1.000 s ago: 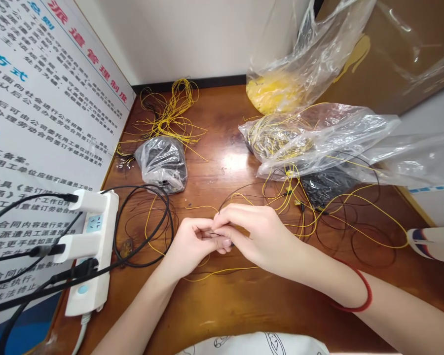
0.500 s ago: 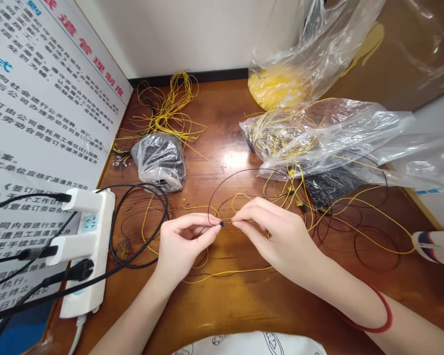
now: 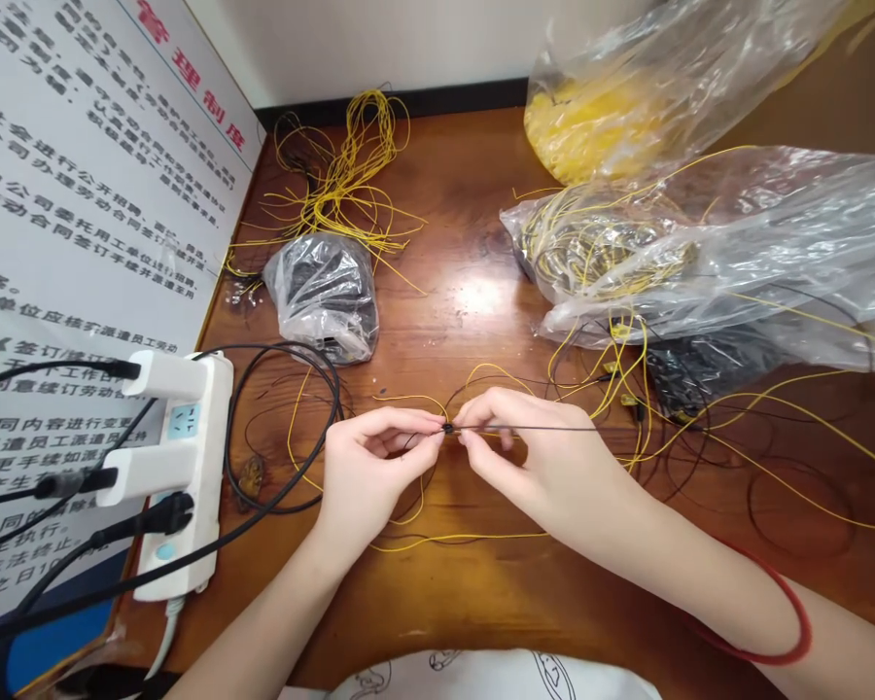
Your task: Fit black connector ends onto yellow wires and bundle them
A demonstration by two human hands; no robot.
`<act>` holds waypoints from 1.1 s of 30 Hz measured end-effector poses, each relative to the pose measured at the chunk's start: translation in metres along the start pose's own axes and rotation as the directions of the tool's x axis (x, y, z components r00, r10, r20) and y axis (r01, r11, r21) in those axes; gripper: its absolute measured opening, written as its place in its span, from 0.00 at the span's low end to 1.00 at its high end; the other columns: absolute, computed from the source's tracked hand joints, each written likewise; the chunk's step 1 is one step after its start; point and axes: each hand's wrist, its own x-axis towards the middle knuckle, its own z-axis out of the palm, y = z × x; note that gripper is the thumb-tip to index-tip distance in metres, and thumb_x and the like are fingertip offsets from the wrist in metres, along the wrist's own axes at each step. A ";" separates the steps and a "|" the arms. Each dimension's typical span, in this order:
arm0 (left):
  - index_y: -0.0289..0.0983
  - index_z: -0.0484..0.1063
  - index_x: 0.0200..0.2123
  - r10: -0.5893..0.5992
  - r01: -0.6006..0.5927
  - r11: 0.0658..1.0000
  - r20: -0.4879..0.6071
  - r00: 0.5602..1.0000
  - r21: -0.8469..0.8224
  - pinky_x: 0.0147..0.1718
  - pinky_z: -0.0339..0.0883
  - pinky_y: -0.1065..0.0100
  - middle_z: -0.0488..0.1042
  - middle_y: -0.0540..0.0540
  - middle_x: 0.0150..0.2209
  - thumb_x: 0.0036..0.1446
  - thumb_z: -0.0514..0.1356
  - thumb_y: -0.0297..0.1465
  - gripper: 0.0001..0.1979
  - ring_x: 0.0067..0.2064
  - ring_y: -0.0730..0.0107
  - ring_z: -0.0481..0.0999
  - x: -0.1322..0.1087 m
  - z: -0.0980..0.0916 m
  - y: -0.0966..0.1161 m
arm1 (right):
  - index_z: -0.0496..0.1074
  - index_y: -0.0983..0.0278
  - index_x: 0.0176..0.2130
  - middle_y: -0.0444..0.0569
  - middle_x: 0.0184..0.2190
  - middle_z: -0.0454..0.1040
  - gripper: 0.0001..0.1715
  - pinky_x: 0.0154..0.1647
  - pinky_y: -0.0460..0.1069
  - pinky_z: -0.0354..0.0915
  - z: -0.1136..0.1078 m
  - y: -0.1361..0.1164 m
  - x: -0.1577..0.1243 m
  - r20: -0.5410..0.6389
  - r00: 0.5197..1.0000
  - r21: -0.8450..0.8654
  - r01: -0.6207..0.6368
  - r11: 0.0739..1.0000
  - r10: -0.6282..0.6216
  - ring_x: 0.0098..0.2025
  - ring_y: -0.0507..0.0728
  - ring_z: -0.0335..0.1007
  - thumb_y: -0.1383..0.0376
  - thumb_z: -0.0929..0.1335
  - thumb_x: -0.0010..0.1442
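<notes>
My left hand pinches a small black wire end piece between thumb and forefinger. My right hand meets it from the other side, its fingertips on the same piece. A thin black wire runs straight right from the piece, past my right fingers. Loose yellow wire curves on the wooden desk under both hands. Further thin black and yellow wires lie tangled to the right.
Clear plastic bags hold a yellow wire coil, a yellow bundle and dark items. A yellow wire tangle lies at the back. A white power strip with black cables stands left, against a printed notice board.
My hands have come closer together, and the black wire now runs taut to the right instead of looping upward. The view has shifted slightly, and the bags appear larger and further right.
</notes>
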 end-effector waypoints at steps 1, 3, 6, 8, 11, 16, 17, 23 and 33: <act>0.38 0.81 0.24 -0.011 0.011 1.000 -0.005 1.000 -0.005 0.33 0.77 0.80 0.83 0.51 0.27 0.41 0.67 0.18 0.09 0.28 0.74 0.83 0.000 0.000 -0.001 | 0.71 0.65 0.33 0.44 0.29 0.76 0.06 0.33 0.44 0.67 0.001 0.000 0.002 0.017 0.999 0.053 -0.046 0.998 0.045 0.30 0.50 0.71 0.74 0.66 0.59; 0.38 0.81 0.24 -0.029 0.029 0.999 -0.019 0.999 -0.016 0.32 0.77 0.80 0.83 0.51 0.26 0.41 0.68 0.19 0.08 0.28 0.74 0.82 0.000 0.001 -0.002 | 0.72 0.65 0.32 0.44 0.28 0.76 0.06 0.34 0.44 0.68 0.002 0.001 0.006 0.053 0.993 0.135 -0.112 0.984 0.106 0.30 0.50 0.73 0.73 0.66 0.59; 0.37 0.81 0.24 -0.057 0.057 0.998 -0.031 0.998 -0.019 0.32 0.77 0.81 0.83 0.51 0.26 0.41 0.68 0.19 0.08 0.28 0.74 0.83 0.000 0.001 -0.002 | 0.72 0.65 0.30 0.44 0.28 0.76 0.06 0.34 0.45 0.69 0.002 0.001 0.011 0.076 0.986 0.160 -0.161 0.974 0.151 0.30 0.51 0.74 0.73 0.66 0.58; 0.37 0.81 0.24 -0.068 0.068 0.998 -0.028 0.997 -0.013 0.33 0.77 0.81 0.83 0.51 0.26 0.41 0.68 0.19 0.08 0.28 0.74 0.83 0.000 0.001 -0.001 | 0.71 0.64 0.29 0.44 0.27 0.76 0.06 0.35 0.46 0.69 0.001 0.001 0.013 0.085 0.983 0.144 -0.172 0.974 0.161 0.30 0.51 0.74 0.73 0.66 0.56; 0.37 0.81 0.24 -0.066 0.066 0.998 -0.024 0.998 -0.005 0.33 0.78 0.79 0.83 0.51 0.26 0.41 0.68 0.19 0.07 0.29 0.74 0.83 0.001 0.001 -0.001 | 0.70 0.64 0.29 0.43 0.27 0.76 0.06 0.35 0.46 0.69 0.002 0.001 0.015 0.115 0.979 0.144 -0.187 0.972 0.171 0.29 0.51 0.74 0.74 0.67 0.55; 0.36 0.81 0.25 -0.045 0.046 0.999 -0.039 0.998 0.013 0.33 0.78 0.78 0.83 0.50 0.26 0.42 0.67 0.20 0.07 0.29 0.72 0.83 0.001 0.000 -0.002 | 0.70 0.64 0.29 0.43 0.27 0.77 0.06 0.33 0.45 0.68 0.002 0.000 0.017 0.125 0.974 0.158 -0.206 0.966 0.187 0.29 0.51 0.74 0.73 0.66 0.55; 0.36 0.81 0.25 -0.042 0.042 0.999 -0.041 0.998 0.016 0.32 0.78 0.77 0.83 0.50 0.26 0.41 0.67 0.19 0.07 0.29 0.72 0.83 0.001 0.001 -0.002 | 0.70 0.64 0.29 0.44 0.27 0.77 0.06 0.33 0.45 0.68 0.002 0.000 0.017 0.125 0.974 0.152 -0.205 0.967 0.187 0.29 0.51 0.74 0.73 0.66 0.56; 0.36 0.81 0.25 -0.022 0.024 0.999 -0.041 0.999 0.040 0.32 0.79 0.75 0.83 0.49 0.27 0.42 0.67 0.20 0.06 0.29 0.70 0.83 0.000 0.000 -0.001 | 0.70 0.64 0.29 0.43 0.26 0.76 0.06 0.32 0.45 0.66 0.003 -0.002 0.018 0.132 0.978 0.093 -0.174 0.980 0.161 0.27 0.50 0.73 0.74 0.67 0.55; 0.36 0.81 0.26 -0.002 0.006 0.994 -0.036 0.999 0.109 0.34 0.80 0.70 0.83 0.48 0.29 0.44 0.66 0.20 0.07 0.31 0.67 0.83 -0.004 -0.003 -0.002 | 0.69 0.64 0.27 0.42 0.24 0.74 0.07 0.28 0.44 0.63 0.005 -0.003 0.022 0.091 0.991 -0.004 -0.099 0.995 0.099 0.26 0.49 0.69 0.75 0.67 0.54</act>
